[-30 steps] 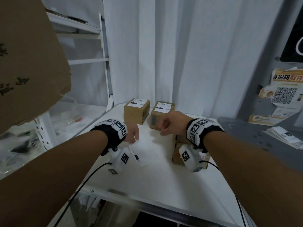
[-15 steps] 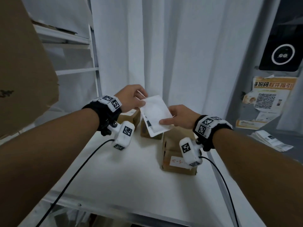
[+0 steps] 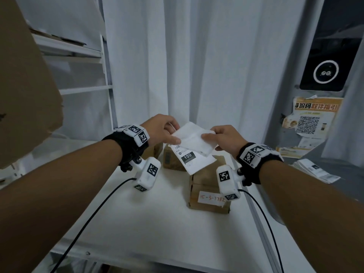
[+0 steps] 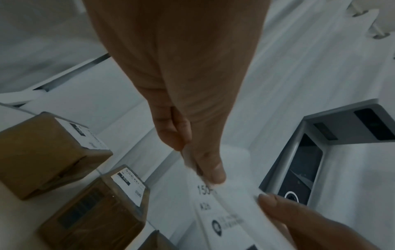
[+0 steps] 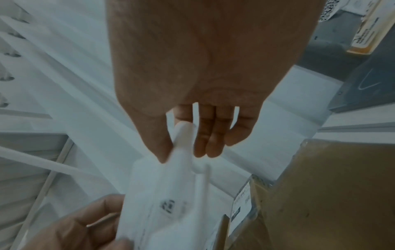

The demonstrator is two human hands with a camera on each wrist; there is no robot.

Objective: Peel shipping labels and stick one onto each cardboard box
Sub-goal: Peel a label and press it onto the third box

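I see both hands raised over the desk [image 3: 149, 223]: left hand [image 3: 160, 130] pinches the label [image 3: 194, 161], right hand [image 3: 226, 138] pinches its backing [image 3: 194, 137].

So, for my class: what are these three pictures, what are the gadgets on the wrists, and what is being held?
No robot here: a person works bare-handed. One camera sits on the head; the white gadgets are wrist cameras, each looking along a hand. The left hand pinches the printed label; the right hand pinches its white backing, peeling them apart. Below, on the white table, stand cardboard boxes: two far ones already labelled on top, the near box carrying only a handwritten slip.
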